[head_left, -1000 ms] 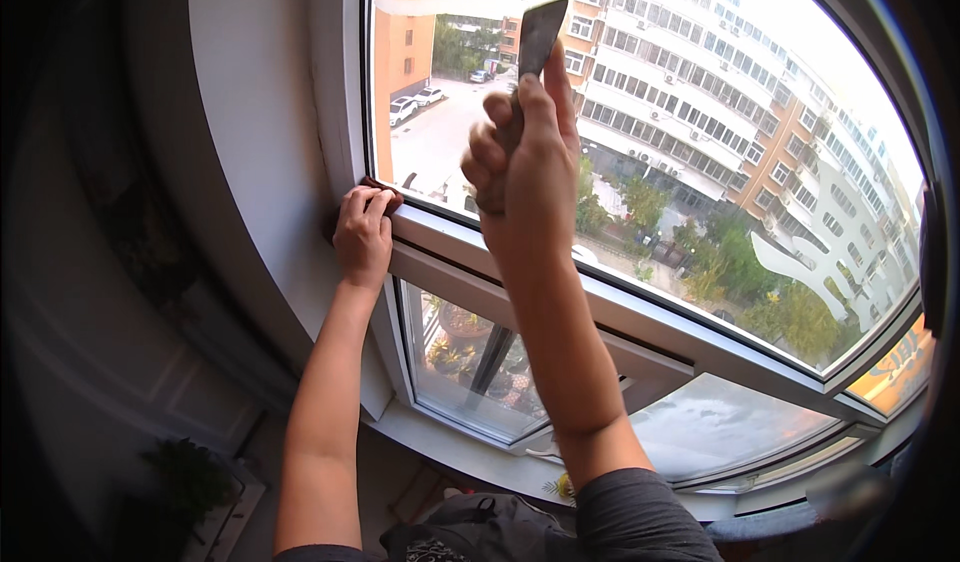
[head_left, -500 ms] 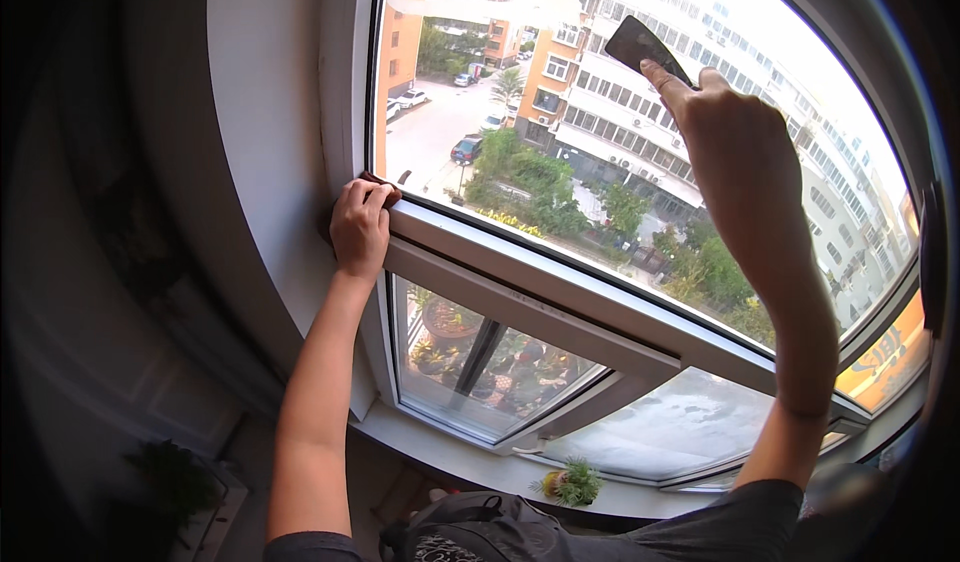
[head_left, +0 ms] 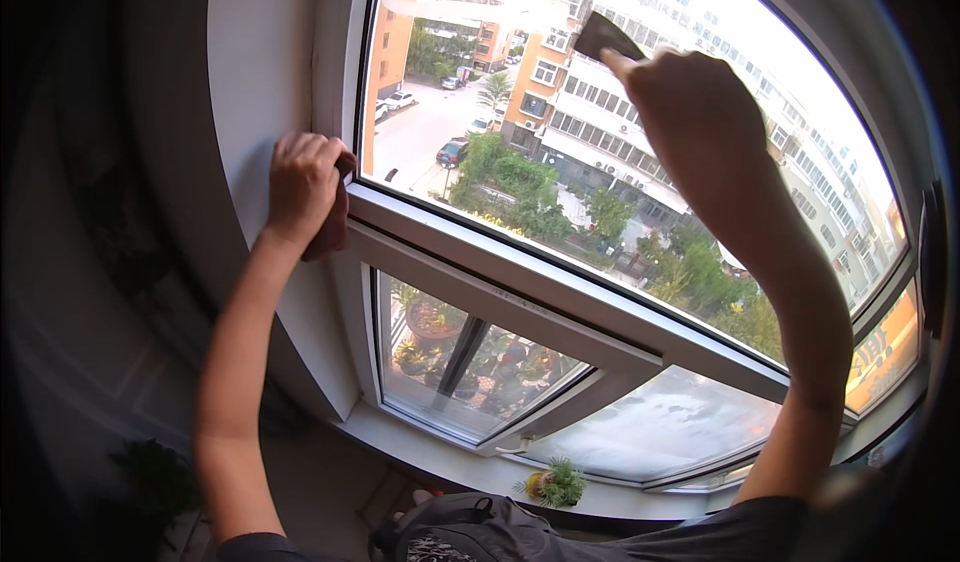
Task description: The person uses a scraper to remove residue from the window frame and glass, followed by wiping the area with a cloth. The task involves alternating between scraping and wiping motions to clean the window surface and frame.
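My left hand (head_left: pixel 303 184) is closed around a dark reddish-brown cloth (head_left: pixel 331 224) beside the lower left corner of the upper window frame. Part of the cloth hangs below my fingers. Raised over the large upper pane (head_left: pixel 420 132), my right hand (head_left: pixel 700 112) grips a flat, dark, scraper-like blade (head_left: pixel 606 36), its index finger stretched along it. The rest of that tool is hidden by the hand. Whether the blade touches the glass, I cannot tell. A small dark mark (head_left: pixel 390 174) shows on the glass near the pane's lower left corner.
Below the white crossbar (head_left: pixel 560 272) are a smaller casement (head_left: pixel 470 362) and another pane (head_left: pixel 660 427). A potted plant (head_left: pixel 557 483) stands on the sill (head_left: pixel 440 467). The white side wall (head_left: pixel 258 72) rises at left. Buildings, trees and cars show outside.
My left hand has pulled back leftward from the frame corner with the cloth, which now hangs more in view. My right hand and the blade have shifted slightly left; the view has shifted a little too.
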Demonstrator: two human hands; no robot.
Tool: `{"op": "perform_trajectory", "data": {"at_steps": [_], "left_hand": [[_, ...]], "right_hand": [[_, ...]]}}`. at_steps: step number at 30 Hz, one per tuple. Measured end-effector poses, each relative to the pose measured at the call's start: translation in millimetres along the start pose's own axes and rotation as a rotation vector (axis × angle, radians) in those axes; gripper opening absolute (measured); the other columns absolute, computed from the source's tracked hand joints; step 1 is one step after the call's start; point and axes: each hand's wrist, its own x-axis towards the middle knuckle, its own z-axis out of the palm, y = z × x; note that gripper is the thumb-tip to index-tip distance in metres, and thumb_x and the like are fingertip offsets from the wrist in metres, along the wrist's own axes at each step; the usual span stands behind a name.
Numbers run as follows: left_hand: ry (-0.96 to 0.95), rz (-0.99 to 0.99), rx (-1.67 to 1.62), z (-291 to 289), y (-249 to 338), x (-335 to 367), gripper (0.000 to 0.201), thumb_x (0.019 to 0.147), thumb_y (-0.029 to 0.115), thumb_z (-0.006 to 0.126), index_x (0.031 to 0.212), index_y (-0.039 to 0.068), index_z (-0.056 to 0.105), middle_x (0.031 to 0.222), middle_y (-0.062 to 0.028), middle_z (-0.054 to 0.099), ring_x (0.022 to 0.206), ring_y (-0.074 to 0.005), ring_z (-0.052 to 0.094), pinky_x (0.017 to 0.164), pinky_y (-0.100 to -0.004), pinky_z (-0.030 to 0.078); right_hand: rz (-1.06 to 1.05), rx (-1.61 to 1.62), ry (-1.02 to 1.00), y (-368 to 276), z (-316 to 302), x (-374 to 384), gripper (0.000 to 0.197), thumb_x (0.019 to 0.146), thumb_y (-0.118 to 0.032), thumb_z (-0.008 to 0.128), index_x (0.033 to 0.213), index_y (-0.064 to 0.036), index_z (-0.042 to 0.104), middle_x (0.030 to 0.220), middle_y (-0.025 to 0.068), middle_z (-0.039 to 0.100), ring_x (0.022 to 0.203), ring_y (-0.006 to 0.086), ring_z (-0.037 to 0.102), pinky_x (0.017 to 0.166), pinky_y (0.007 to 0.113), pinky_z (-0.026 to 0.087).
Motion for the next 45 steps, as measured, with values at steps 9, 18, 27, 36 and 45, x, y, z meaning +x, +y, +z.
{"op": "perform_trajectory", "data": {"at_steps": [9, 18, 27, 36, 45], "left_hand": [[0.07, 0.196, 0.244, -44.8, -59.1, 20.3, 0.014, 0.074, -0.002, 0.062, 0.085, 0.005, 0.061, 0.086, -0.0087, 0.062, 0.1, -0.0221, 0.059, 0.111, -0.0449, 0.031], [0.085, 0.205, 0.221, -42.7, -68.2, 27.0, 0.021, 0.072, -0.007, 0.054, 0.09, 0.004, 0.056, 0.099, -0.0067, 0.06, 0.113, -0.0237, 0.055, 0.113, -0.0449, 0.03], [0.099, 0.192, 0.327, -36.2, -67.6, 29.0, 0.018, 0.076, -0.002, 0.059, 0.093, 0.006, 0.059, 0.099, -0.0034, 0.062, 0.112, -0.0182, 0.056, 0.114, -0.0402, 0.029], [0.083, 0.194, 0.349, -36.8, -64.9, 28.7, 0.016, 0.078, -0.002, 0.059, 0.092, 0.006, 0.06, 0.099, -0.0041, 0.063, 0.113, -0.0191, 0.056, 0.114, -0.0398, 0.029], [0.101, 0.201, 0.353, -36.1, -65.6, 29.2, 0.016, 0.078, -0.002, 0.06, 0.092, 0.004, 0.06, 0.1, -0.0045, 0.063, 0.113, -0.0196, 0.056, 0.114, -0.0404, 0.03]], "right_hand": [[0.129, -0.007, 0.006, -27.6, -10.7, -1.5, 0.008, 0.08, -0.003, 0.065, 0.086, -0.0046, 0.07, 0.08, 0.0094, 0.07, 0.081, 0.0223, 0.071, 0.07, 0.033, 0.058], [0.05, -0.022, 0.035, -28.7, -13.2, -2.4, 0.032, 0.086, 0.0, 0.06, 0.119, -0.0005, 0.062, 0.07, 0.0171, 0.065, 0.06, 0.0233, 0.068, 0.055, 0.033, 0.055], [0.067, 0.043, -0.052, -25.2, -19.8, -15.0, 0.021, 0.091, -0.006, 0.057, 0.108, 0.0009, 0.066, 0.074, 0.0177, 0.067, 0.065, 0.0274, 0.07, 0.056, 0.033, 0.057], [0.034, 0.063, -0.084, -18.8, -20.5, -21.6, 0.014, 0.09, -0.01, 0.058, 0.098, -0.0004, 0.066, 0.07, 0.0139, 0.063, 0.064, 0.0261, 0.067, 0.059, 0.035, 0.053], [-0.139, 0.122, 0.187, -5.7, -3.2, -22.9, 0.03, 0.083, 0.002, 0.061, 0.111, -0.0072, 0.061, 0.08, 0.0091, 0.058, 0.072, 0.0197, 0.059, 0.071, 0.033, 0.048]]}}
